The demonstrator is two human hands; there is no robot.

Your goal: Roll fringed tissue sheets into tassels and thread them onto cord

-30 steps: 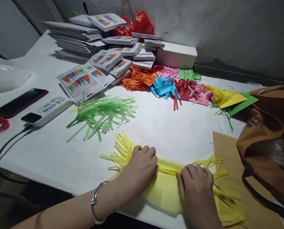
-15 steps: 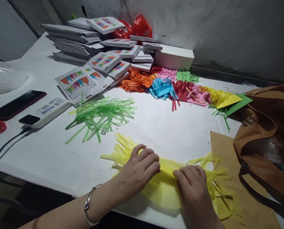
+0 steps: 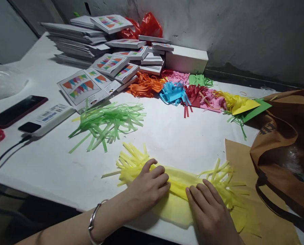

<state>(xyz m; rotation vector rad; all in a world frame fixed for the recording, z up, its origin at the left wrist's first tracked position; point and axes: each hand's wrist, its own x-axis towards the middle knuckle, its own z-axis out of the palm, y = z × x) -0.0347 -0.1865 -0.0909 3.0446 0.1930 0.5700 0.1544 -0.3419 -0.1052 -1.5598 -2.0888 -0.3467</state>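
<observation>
A sheet of yellow tissue paper with fringed ends lies across the front of the table, its middle gathered into a fold. My left hand has its fingers curled down on the left part of this fold, thumb hidden beneath. On the right part, my right hand presses with its fingers close together and its thumb out of sight. Flat paper shows below the fold, between the hands. Beyond my left hand lies a loose green fringed tissue bundle, touched by neither hand.
Printed packets are piled at the back left beside a white box. Coloured tassel bundles line the back. A phone and a cabled white device sit left. A brown bag and brown paper occupy the right.
My right hand has shifted slightly down, its fingers now straighter on the paper. The yellow fold has turned a little, and the fringe at both ends has moved. My left hand stays nearly in place.
</observation>
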